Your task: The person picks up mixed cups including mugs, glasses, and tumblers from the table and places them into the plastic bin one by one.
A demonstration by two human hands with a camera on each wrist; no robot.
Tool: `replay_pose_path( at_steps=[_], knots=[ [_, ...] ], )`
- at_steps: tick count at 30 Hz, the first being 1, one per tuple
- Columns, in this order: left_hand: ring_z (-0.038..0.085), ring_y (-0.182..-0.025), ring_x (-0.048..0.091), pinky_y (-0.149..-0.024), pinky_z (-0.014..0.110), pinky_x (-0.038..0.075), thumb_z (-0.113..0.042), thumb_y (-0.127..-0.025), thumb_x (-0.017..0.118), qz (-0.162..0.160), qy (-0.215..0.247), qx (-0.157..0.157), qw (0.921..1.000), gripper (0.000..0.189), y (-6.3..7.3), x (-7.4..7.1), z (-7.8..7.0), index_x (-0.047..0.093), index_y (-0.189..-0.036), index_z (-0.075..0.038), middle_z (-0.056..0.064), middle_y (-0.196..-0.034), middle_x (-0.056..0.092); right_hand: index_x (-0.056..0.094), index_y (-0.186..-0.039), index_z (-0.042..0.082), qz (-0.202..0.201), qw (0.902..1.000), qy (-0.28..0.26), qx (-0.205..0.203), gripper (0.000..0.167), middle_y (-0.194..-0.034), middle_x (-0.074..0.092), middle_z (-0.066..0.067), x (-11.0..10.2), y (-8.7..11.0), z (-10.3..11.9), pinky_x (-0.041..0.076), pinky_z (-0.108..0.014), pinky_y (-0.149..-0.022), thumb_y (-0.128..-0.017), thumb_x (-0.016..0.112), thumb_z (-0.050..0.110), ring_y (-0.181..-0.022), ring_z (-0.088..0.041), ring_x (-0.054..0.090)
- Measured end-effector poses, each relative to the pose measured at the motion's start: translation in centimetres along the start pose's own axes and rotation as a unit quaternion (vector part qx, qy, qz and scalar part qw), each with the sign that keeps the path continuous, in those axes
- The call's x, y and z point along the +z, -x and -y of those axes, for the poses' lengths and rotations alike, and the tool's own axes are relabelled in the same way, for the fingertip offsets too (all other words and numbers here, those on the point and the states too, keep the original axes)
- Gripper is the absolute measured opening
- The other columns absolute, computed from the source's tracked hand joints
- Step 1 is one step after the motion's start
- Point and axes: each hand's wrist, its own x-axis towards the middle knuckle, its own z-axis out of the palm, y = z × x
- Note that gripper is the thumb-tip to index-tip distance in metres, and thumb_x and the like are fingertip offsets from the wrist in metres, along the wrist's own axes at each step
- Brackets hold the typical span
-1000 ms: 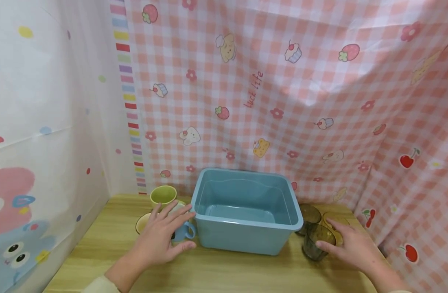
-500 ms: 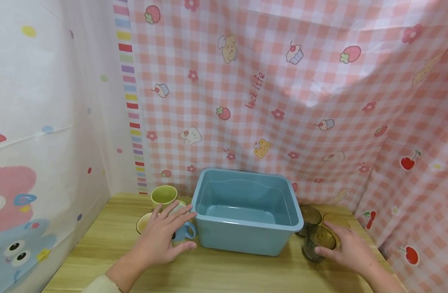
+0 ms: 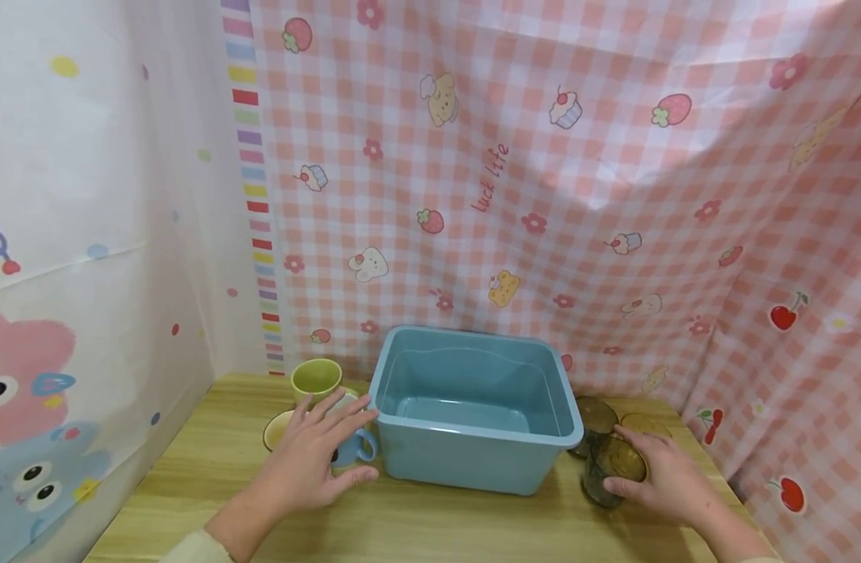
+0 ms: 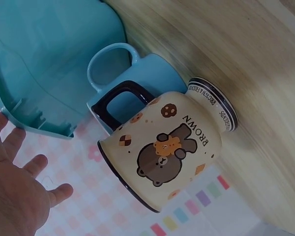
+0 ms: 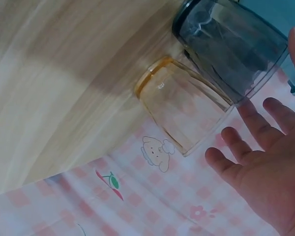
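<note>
While the person's left hand (image 3: 306, 461) hangs near the mugs with its fingers spread wide, the right hand (image 3: 665, 473) frames a dark grey see-through glass (image 3: 599, 481), thumb to the front and the rather straight fingers behind — whether they press it, I cannot tell. That glass seems to rest on the table, at the right front corner of a rectangular blue plastic tub (image 3: 458, 461). By the left hand stand a cream bear-printed mug (image 4: 162, 152) with a black handle and a light blue mug (image 4: 160, 73); farther back are a clear amber glass (image 5: 187, 108), a smoky brown glass (image 3: 595, 414) and a lime-green mug (image 3: 310, 387).

I judge the work barely begun: all six vessels stand outside the tub (three to each side), none looks lifted, and most of the handling appears left.

Under everything runs a pale wood-grain table (image 3: 402, 528). Beyond it hangs a pink-and-white checked cloth (image 3: 465, 258) — strawberries, cupcakes, "luck life" — with a white dotted cloth (image 3: 120, 195) at the left.
</note>
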Motion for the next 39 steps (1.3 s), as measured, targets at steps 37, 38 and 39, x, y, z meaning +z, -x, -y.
replay_pose_path(
  at_steps=[37, 38, 39],
  knots=[
    [0.044, -0.15, 0.05, -0.114, 0.08, 0.037, -0.064, -0.09, 0.076, 0.014, -0.02, 0.017, 0.9996, 0.076, -0.4, -0.4, 0.1, 0.059, -0.154, -0.026, 0.003, -0.161, 0.058, 0.058, -0.152, 0.007, 0.023, 0.9987, -0.015, 0.043, 0.097, -0.121, 0.078, -0.017, 0.4, -0.8, 0.2, 0.041, -0.086, -0.096, -0.076, 0.091, 0.058, -0.135, -0.068, 0.046],
    [0.044, -0.15, 0.051, -0.113, 0.08, 0.037, -0.064, -0.09, 0.076, 0.01, -0.021, 0.017, 0.9996, 0.076, -0.3, -0.4, 0.1, 0.059, -0.153, -0.026, 0.003, -0.16, 0.058, 0.058, -0.152, 0.007, 0.02, 0.9988, -0.018, 0.041, 0.097, -0.12, 0.078, -0.017, 0.4, -0.8, 0.2, 0.041, -0.086, -0.096, -0.076, 0.091, 0.058, -0.134, -0.068, 0.047],
    [0.044, -0.149, 0.051, -0.113, 0.08, 0.038, -0.063, -0.091, 0.075, 0.008, -0.022, 0.018, 0.9996, 0.075, -0.2, -0.4, 0.1, 0.059, -0.153, -0.025, 0.003, -0.16, 0.059, 0.058, -0.152, 0.007, 0.018, 0.9989, -0.02, 0.038, 0.096, -0.12, 0.078, -0.017, 0.4, -0.8, 0.3, 0.041, -0.086, -0.096, -0.077, 0.091, 0.058, -0.134, -0.068, 0.047]
  ],
)
